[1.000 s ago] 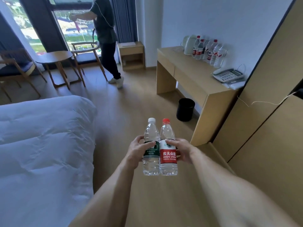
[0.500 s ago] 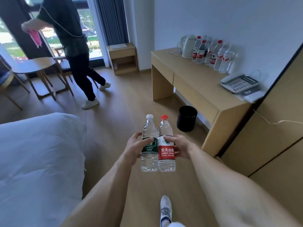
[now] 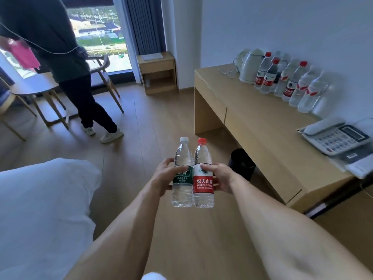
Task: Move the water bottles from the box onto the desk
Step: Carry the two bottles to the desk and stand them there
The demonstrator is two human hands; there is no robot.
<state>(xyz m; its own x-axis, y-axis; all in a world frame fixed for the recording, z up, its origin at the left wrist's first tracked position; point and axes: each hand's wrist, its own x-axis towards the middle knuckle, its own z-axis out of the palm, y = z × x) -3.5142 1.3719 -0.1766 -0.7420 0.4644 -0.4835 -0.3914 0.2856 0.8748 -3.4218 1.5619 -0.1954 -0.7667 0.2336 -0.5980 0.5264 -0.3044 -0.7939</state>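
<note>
Light wooden bench (image 3: 268,126) standing along the wall. Left hand (image 3: 163,176) gripping green-labelled clear bottle (image 3: 182,174); right hand (image 3: 220,174) gripping red-labelled clear bottle (image 3: 203,175). Advise keeping both upright, setting down at bench's free front edge.

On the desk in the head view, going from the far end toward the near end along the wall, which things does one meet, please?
White kettle → row of water bottles → desk telephone. All stand on the desk.
</note>
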